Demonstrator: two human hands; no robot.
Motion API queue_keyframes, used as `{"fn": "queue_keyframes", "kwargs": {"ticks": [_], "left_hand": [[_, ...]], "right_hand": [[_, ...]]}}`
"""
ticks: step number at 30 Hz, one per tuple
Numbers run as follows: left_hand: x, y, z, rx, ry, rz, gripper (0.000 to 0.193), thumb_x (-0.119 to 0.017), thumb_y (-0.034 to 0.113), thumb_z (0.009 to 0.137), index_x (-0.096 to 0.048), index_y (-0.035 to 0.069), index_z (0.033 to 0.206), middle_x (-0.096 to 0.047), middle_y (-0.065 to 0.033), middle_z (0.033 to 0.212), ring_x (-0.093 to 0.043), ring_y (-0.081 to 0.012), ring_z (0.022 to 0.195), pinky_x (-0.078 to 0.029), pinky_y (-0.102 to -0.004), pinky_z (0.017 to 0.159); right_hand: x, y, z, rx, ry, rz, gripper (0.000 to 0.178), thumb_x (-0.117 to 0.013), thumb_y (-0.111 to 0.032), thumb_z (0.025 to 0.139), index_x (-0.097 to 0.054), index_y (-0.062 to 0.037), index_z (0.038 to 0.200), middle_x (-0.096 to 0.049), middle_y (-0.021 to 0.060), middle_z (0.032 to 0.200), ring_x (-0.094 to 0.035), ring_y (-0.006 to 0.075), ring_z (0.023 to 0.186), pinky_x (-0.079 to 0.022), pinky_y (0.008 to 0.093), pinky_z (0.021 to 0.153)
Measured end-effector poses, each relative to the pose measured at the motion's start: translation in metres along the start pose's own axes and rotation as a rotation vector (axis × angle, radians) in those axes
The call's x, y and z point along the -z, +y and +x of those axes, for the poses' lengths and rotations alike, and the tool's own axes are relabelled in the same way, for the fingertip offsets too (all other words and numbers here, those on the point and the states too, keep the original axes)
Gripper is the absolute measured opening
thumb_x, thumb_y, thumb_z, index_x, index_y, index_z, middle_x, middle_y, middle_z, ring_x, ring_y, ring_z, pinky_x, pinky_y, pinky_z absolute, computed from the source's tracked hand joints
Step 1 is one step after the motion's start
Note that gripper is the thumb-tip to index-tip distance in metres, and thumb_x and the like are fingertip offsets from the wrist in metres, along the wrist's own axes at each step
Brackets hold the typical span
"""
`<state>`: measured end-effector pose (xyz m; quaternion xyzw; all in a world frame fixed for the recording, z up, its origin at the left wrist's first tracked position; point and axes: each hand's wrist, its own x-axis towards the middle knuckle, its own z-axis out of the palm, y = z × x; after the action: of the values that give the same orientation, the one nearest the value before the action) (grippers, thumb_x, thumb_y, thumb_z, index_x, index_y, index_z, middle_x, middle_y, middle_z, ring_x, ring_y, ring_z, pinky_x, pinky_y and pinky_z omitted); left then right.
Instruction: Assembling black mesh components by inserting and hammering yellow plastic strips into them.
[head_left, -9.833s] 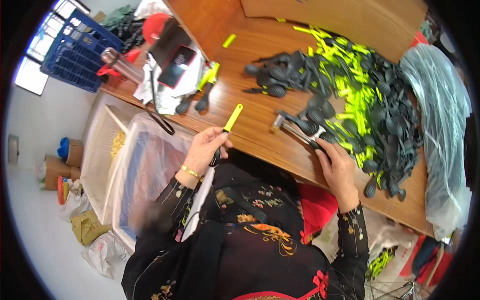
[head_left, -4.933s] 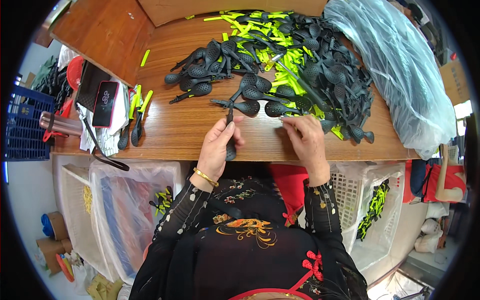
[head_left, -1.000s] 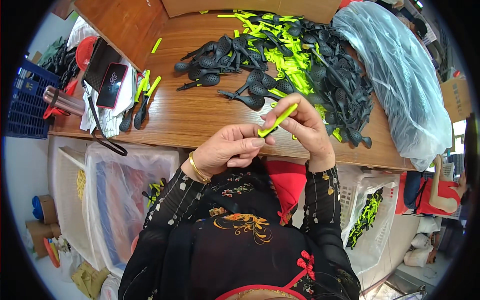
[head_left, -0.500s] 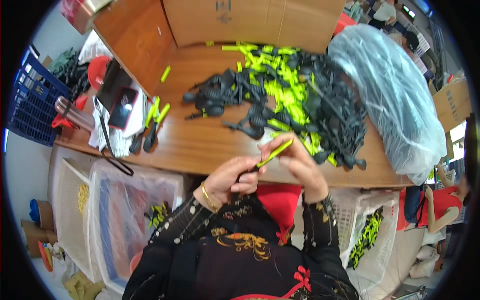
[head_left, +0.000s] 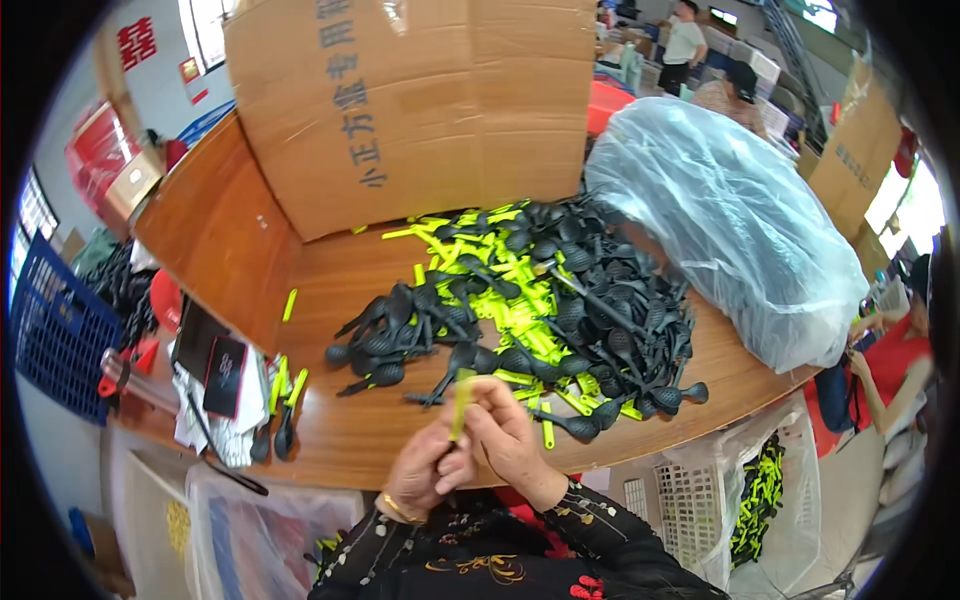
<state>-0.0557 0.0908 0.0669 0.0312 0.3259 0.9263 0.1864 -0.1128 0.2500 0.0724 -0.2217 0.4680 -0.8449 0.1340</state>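
Both of my hands are together over the table's front edge. Between them stands a lime-green handle [head_left: 461, 408], slightly blurred, with a dark end low in the fingers. My left hand [head_left: 422, 468] is closed round that dark end, most of it hidden; it looks like a black spoon. Against the side of the green handle, my right hand [head_left: 508, 445] presses its thumb and fingers. Just beyond lie a pile of black slotted spoons [head_left: 625, 310] and a heap of loose lime-green handles [head_left: 525, 325]. At the left, two black spoons with green handles [head_left: 285, 430] lie side by side.
A cardboard box [head_left: 420, 110] and a wooden board [head_left: 215, 235] wall off the table's back and left. A large clear plastic bag [head_left: 730, 230] bulges at the right. A phone [head_left: 225, 375] lies on papers. Lined baskets [head_left: 690, 505] stand below the edge; people are at the far right.
The view has tilted up, showing more of the box and room. The green handle has turned from slanting right to nearly upright, and my right hand has closed in on it.
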Motion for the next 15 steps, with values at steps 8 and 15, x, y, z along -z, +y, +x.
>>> {"fn": "queue_keyframes", "kwargs": {"ticks": [8, 15], "left_hand": [[0.034, -0.002, 0.021, -0.14, 0.263, 0.024, 0.02, -0.055, 0.025, 0.114, -0.061, 0.007, 0.119, -0.058, -0.0031, 0.091, -0.06, -0.0176, 0.081, -0.05, -0.0334, 0.076], [0.038, -0.031, 0.015, -0.087, 0.324, 0.063, 0.02, -0.055, 0.027, 0.114, -0.062, 0.009, 0.12, -0.067, -0.0031, 0.101, -0.065, -0.0172, 0.091, -0.053, -0.0328, 0.084]], "right_hand": [[0.121, -0.028, 0.051, 0.296, 0.041, -1.902, 0.014, -0.081, -0.023, 0.086, -0.075, -0.0186, 0.097, -0.073, 0.0007, 0.085, -0.067, 0.0231, 0.088, -0.045, 0.0411, 0.079], [0.154, 0.004, 0.058, 0.318, 0.166, -1.868, 0.012, -0.077, -0.028, 0.09, -0.077, -0.0159, 0.085, -0.071, 0.001, 0.085, -0.067, 0.0237, 0.088, -0.045, 0.0415, 0.077]]}}
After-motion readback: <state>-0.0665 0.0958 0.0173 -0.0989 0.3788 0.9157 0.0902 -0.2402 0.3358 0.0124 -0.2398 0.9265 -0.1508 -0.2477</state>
